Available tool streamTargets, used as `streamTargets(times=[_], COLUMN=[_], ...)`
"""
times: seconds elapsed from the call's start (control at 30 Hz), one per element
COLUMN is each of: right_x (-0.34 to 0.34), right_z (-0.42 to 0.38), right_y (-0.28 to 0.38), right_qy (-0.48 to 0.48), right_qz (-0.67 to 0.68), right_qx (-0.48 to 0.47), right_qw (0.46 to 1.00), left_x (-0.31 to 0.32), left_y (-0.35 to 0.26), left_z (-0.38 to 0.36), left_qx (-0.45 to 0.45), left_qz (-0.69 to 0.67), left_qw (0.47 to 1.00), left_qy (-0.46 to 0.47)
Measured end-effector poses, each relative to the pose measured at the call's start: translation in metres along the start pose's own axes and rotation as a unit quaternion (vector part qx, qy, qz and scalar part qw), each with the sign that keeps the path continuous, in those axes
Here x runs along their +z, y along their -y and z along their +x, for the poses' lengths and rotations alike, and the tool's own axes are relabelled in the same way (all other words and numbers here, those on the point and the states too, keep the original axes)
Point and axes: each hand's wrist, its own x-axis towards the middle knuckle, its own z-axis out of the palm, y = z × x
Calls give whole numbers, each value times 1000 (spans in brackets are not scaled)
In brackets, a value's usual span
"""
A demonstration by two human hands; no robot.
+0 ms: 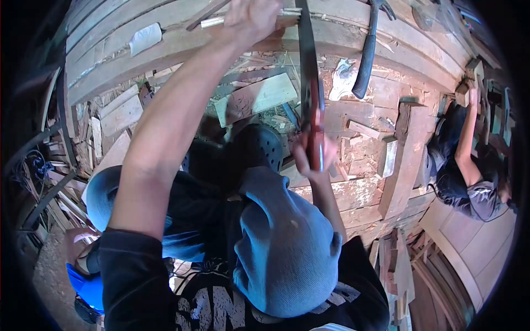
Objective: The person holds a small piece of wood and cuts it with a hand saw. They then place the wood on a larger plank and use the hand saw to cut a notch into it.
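Observation:
My left hand (251, 19) is closed over a thin pale strip of wood (212, 22), pressing it on the plank bench (187, 47) at the top of the head view. The strip's ends show on both sides of the fingers. In my right hand (313, 151) is a handsaw, gripped by its reddish-brown handle (316, 129). Its long dark blade (307, 55) points away from me and crosses the strip's right end. Whether the teeth touch the wood cannot be made out.
A claw hammer (365, 66) hangs over the bench edge. Wood offcuts and a pale board (256, 98) lie on the floor. A thick beam (406, 160) stands to the right. One person (469, 176) is at the far right, another (85, 276) at lower left.

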Motion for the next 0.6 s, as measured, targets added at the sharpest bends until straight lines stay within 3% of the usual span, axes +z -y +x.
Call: streamTargets(times=[0.07,0.1,0.2,0.3,0.33,0.4,0.43,0.53,0.6], right_x=[-14,-16,-4,6,-5,-9,-22,-6,14], right_z=[-32,-37,21,33,13,-24,-16,34,57], right_y=[17,17,7,8,14,32,39,12,10], right_qy=[10,-4,13,-1,14,-29,11,12,-13], right_qz=[-34,25,-48,-18,-18,161,-17,-28,-17], right_qx=[-13,-25,-54,-34,-15,129,-72,-57,-78], right_qw=[999,999,997,999,1000,978,997,998,997], left_x=[4,4,6,4,0,-6,-4,0,-1], left_y=[3,3,-6,1,1,-3,-3,-9,2], left_z=[5,5,-2,12,11,9,6,2,12], left_qx=[-54,-47,-8,-11,-28,-38,-36,-40,-31], left_qz=[-35,-31,25,56,46,39,51,47,48], left_qw=[998,998,999,998,998,998,998,997,998], left_qy=[-18,-20,48,-2,15,26,19,43,9])
